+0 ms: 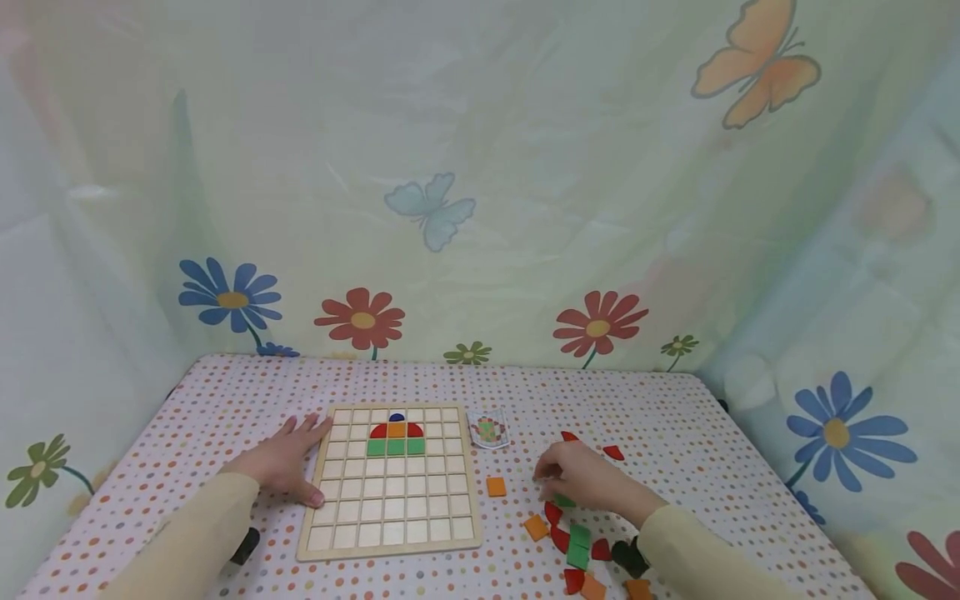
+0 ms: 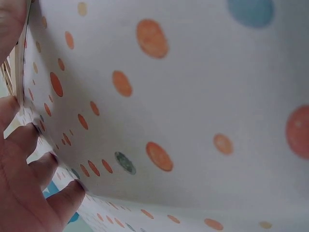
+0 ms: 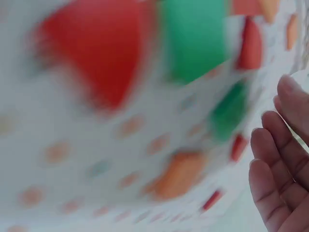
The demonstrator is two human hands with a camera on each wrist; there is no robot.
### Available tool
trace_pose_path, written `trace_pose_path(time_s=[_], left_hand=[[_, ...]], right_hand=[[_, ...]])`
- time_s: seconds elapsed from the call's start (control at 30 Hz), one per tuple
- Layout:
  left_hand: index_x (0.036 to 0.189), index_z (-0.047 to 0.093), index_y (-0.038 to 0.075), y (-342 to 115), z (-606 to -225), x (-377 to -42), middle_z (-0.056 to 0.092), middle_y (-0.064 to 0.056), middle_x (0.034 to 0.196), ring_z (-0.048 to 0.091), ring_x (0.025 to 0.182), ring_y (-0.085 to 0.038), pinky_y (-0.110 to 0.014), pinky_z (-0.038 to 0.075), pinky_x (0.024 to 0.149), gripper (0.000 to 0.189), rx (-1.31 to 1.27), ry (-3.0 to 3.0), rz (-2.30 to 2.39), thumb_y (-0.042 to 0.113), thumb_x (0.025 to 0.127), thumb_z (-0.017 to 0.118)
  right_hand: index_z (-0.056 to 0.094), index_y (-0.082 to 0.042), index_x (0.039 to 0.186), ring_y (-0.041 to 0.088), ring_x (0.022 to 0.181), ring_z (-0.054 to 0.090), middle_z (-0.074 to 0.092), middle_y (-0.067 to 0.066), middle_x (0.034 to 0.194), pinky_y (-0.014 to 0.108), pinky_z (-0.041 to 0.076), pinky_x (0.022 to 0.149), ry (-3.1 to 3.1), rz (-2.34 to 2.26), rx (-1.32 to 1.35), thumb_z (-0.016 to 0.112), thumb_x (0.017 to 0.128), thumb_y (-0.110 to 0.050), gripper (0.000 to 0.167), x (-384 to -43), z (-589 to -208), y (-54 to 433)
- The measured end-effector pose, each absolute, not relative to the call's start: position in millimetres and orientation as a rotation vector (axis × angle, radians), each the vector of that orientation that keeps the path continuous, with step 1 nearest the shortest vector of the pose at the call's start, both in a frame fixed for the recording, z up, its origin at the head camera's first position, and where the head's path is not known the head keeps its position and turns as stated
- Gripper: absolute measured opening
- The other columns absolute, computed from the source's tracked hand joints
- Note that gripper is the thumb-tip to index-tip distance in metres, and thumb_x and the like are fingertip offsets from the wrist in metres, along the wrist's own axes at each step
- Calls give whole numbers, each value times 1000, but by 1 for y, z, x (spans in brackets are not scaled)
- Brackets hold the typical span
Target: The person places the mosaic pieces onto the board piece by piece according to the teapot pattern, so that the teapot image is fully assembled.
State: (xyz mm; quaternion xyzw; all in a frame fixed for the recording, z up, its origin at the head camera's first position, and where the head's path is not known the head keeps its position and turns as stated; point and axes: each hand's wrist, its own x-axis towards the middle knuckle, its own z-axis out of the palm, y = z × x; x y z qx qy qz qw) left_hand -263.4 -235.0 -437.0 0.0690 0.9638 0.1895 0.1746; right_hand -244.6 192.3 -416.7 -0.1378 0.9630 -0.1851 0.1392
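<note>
My left hand (image 1: 281,457) lies with fingers spread at the left edge of a wooden grid board (image 1: 397,548), thumb and fingertips right at its frame. In the left wrist view, the fingers (image 2: 36,166) rest on the dotted cloth. Near the board's top sit a blue half-round piece (image 1: 397,417), an orange square (image 1: 396,430) flanked by red quarter-rounds (image 1: 378,431), and a row of green squares (image 1: 396,447). My right hand (image 1: 581,477) hovers over loose pieces, fingers loosely bent. The right wrist view shows nothing between its thumb and fingers (image 3: 265,145).
A small picture card (image 1: 488,428) lies beside the board's upper right corner. Below it is a lone orange square (image 1: 496,487). Loose red, green and orange pieces (image 1: 578,546) are scattered under and in front of the right arm. A patterned curtain (image 1: 480,275) stands behind the table.
</note>
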Motion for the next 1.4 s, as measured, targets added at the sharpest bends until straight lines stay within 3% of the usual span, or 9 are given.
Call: trace_pose_path(time_s=[0.23,0.67,1.07,1.4], left_hand=[[161,27,4,-235,-435,-265,14,-29,168,5,154,-56,-77,17,117,126,189,2729,536,38,61,97],[161,27,4,-236,-435,-265,14,-30,167,5,153,-57,-78,17,117,126,210,2719,554,37,61,96],[161,27,4,-239,-437,-264,14,-31,167,6,152,-58,-78,19,115,122,254,2701,558,37,64,95],[162,27,8,-243,-446,-271,14,-26,169,5,155,-54,-78,16,117,128,222,2699,595,42,60,96]], right_hand=[[74,-13,94,13,88,58,65,-3,91,36,57,80,2804,-498,-303,88,77,-8,23,-236,-423,227],[74,-13,90,13,87,61,66,-3,88,38,58,80,2845,-529,-302,87,79,-10,17,-235,-422,226],[76,-12,94,16,92,64,71,-4,94,32,56,81,2844,-563,-720,86,83,-16,16,-256,-419,130],[78,-12,102,12,98,65,74,-4,100,24,56,81,2826,-399,-854,83,87,-23,20,-280,-417,51]])
